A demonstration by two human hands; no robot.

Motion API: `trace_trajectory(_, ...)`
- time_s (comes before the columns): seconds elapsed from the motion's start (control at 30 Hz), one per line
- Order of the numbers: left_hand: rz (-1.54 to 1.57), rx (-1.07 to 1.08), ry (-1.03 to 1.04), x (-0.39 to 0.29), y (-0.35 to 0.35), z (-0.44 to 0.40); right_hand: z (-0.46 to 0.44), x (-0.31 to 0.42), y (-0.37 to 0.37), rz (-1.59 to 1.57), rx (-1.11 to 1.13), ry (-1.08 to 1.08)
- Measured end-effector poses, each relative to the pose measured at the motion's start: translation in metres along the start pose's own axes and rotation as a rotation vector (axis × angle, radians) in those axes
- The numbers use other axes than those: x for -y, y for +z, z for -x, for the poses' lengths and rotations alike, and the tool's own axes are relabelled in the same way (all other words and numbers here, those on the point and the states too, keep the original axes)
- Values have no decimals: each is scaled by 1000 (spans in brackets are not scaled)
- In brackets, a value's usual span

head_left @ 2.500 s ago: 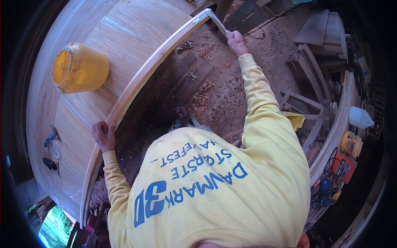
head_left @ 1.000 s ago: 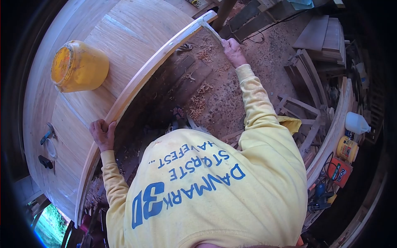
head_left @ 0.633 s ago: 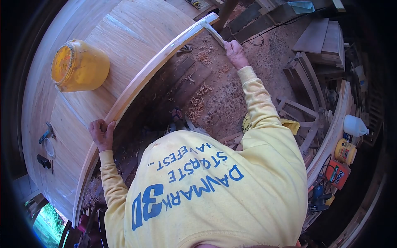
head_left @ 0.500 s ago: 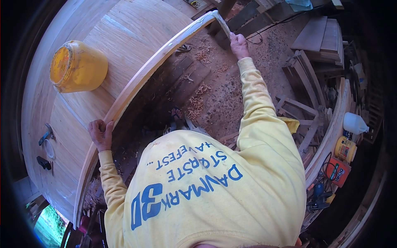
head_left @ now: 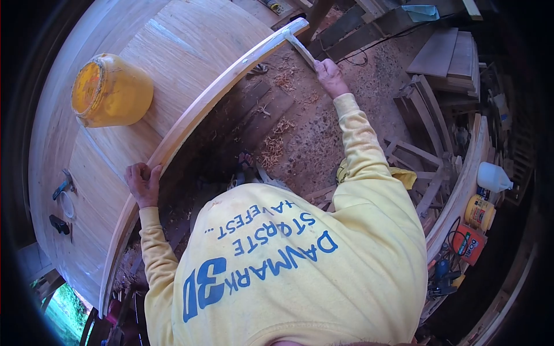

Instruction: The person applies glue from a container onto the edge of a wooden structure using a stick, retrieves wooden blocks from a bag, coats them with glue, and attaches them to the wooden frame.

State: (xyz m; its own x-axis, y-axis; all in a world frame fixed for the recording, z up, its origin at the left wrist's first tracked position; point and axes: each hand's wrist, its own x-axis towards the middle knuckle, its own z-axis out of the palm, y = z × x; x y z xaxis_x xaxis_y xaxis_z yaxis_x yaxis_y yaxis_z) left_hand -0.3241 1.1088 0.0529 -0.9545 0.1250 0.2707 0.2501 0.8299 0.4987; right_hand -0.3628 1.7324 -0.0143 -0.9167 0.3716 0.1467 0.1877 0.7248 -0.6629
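Observation:
My left hand is closed on the curved wooden rim, thumb on the near side and fingers over the outer side. In my right hand is a thin flat stick, held by its lower end. The stick's far tip touches the rim near its upper end, where whitish paste is smeared along the wood. A yellow bucket sits on the planked wooden surface beyond the rim.
A hammer, a ring-shaped item and a dark clamp-like item lie at the left. Wood shavings cover part of the floor. Stacked boards, a white jug and a yellow tub are at the right.
The stick and my right hand have moved back and forth near the rim's upper end. Compared with the earliest frame, the paste reaches further along the rim. My left hand keeps its hold.

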Motion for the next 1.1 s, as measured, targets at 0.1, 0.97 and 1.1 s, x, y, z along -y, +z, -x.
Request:
trace_trajectory(0.1,0,4,15,0,0,2,-10,29,-28,-2,-70,135)
trace_trajectory(0.97,-33,-17,26,-3,8,-1,36,68,17,-8,91,-73)
trace_trajectory(1.1,-36,-21,19,-4,7,0,-10,29,3,43,-73,91)
